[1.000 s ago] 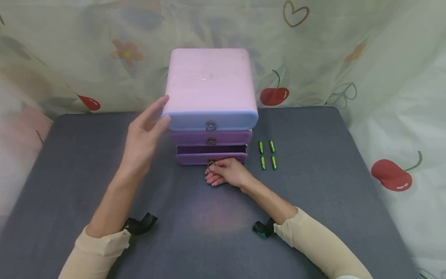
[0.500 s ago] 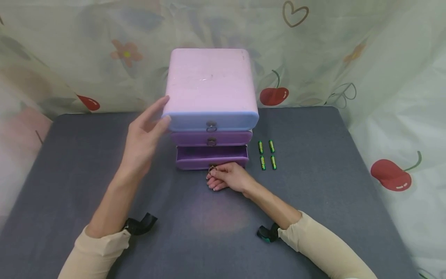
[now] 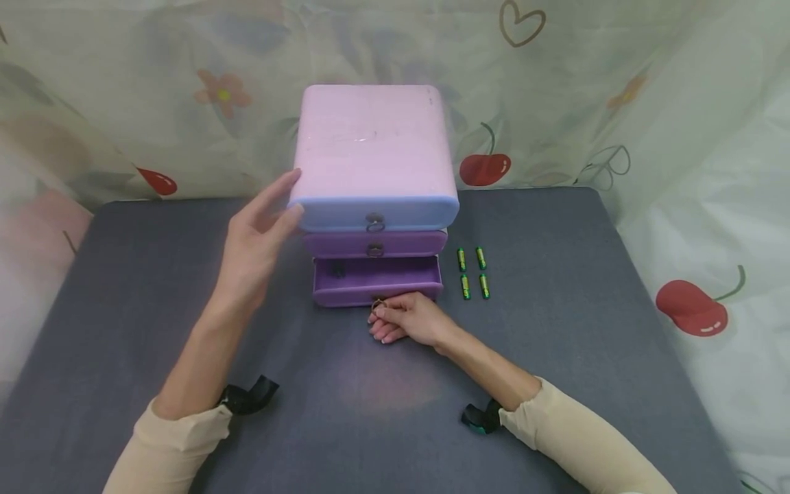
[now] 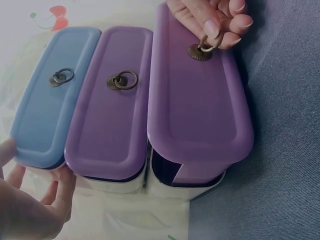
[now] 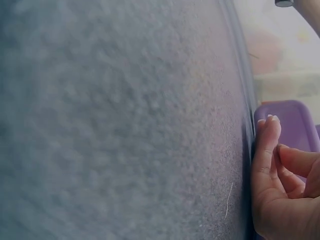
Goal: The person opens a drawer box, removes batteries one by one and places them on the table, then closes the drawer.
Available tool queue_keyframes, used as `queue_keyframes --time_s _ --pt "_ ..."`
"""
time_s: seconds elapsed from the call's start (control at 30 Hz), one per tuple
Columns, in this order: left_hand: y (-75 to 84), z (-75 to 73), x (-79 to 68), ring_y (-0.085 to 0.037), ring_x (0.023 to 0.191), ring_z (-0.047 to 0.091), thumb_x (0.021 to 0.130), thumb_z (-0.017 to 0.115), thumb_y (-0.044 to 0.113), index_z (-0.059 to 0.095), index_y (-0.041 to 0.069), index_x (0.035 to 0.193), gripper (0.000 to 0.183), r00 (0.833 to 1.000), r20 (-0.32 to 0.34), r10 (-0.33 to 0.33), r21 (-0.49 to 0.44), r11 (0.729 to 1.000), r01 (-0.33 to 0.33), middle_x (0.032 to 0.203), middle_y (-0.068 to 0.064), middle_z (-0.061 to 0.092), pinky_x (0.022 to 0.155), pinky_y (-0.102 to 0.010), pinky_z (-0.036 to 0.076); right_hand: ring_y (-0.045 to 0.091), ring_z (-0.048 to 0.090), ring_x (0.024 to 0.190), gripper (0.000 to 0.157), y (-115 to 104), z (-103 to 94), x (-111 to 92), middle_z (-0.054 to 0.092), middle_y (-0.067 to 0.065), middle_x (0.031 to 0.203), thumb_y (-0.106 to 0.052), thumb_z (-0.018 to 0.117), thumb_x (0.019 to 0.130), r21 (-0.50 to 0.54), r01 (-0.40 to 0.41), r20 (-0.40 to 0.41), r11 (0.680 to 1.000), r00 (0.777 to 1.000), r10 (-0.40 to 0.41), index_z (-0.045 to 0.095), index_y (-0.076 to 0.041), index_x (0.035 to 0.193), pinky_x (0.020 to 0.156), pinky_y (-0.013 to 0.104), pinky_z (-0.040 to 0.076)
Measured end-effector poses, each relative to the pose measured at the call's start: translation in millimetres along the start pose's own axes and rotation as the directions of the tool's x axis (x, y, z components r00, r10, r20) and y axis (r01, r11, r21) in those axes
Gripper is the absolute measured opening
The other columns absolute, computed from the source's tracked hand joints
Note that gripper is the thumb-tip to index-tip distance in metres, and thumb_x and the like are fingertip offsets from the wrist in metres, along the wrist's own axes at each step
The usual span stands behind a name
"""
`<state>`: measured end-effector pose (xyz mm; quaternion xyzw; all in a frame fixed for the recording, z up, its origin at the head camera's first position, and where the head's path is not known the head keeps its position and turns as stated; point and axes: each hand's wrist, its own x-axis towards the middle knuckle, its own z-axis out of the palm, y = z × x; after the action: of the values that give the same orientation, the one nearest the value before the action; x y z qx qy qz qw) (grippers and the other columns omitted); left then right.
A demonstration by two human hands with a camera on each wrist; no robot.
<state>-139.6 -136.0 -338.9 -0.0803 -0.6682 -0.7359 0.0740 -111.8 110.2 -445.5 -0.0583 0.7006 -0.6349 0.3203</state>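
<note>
A small chest of drawers [image 3: 373, 144] has a pink top, a blue top drawer [image 3: 333, 215] and two purple drawers below. The bottom drawer [image 3: 345, 297] is pulled partway out, and a small dark thing [image 3: 338, 271] shows faintly inside at the left. My right hand [image 3: 412, 319] pinches that drawer's brass ring pull [image 4: 212, 42] between thumb and index finger. My left hand [image 3: 249, 240] rests its fingertips against the chest's left side, near the blue drawer's edge, with its fingers spread. In the right wrist view, the pinching fingers hide the ring.
Several green batteries [image 3: 465, 287] lie in two rows on the grey cloth [image 3: 555, 329], right of the chest. A patterned curtain [image 3: 234, 55] hangs behind and at the sides. The middle purple drawer [image 4: 107, 100] is closed.
My right hand has drawn the bottom drawer farther out toward me, exposing more of its inside and the dark thing. My left hand has stayed against the chest.
</note>
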Motion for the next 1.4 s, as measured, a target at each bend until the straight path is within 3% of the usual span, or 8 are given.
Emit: queue_keyframes --time_s 0.63,1.1,1.4 --pt "-2.6 -0.2 0.3 -0.02 0.127 0.053 0.098 0.064 0.015 0.055 0.016 0.144 0.046 1.0 0.021 -0.009 0.029 1.0 0.009 0.152 -0.002 0.046 0.098 -0.025 0.045 0.013 0.07 0.076 0.025 9.6 6.6 -18.9 0.073 0.013 0.089 -0.011 0.054 0.103 0.005 0.003 0.044 1.0 0.999 -0.003 0.067 0.01 0.106 0.073 0.033 0.059" --pt "-1.6 0.9 -1.7 -0.021 0.131 0.05 0.099 0.063 0.016 0.054 0.017 0.144 0.046 1.0 0.013 -0.011 0.042 0.999 0.011 0.153 -0.002 0.044 0.107 -0.027 0.039 0.013 0.069 0.075 0.026 18.1 12.8 -29.6 0.073 0.014 0.088 -0.011 0.054 0.103 0.003 0.013 0.055 1.0 0.998 -0.014 0.068 0.011 0.106 0.071 0.032 0.059" --pt "-2.0 2.4 -2.5 -0.02 0.128 0.052 0.099 0.063 0.014 0.054 0.016 0.145 0.047 1.0 0.009 -0.008 0.018 1.0 0.008 0.153 -0.003 0.044 0.103 -0.023 0.041 0.013 0.068 0.075 0.026 22.3 14.2 -36.4 0.073 0.013 0.088 -0.013 0.055 0.103 -0.043 0.025 0.048 0.999 0.999 -0.023 0.069 0.008 0.106 0.07 0.031 0.059"
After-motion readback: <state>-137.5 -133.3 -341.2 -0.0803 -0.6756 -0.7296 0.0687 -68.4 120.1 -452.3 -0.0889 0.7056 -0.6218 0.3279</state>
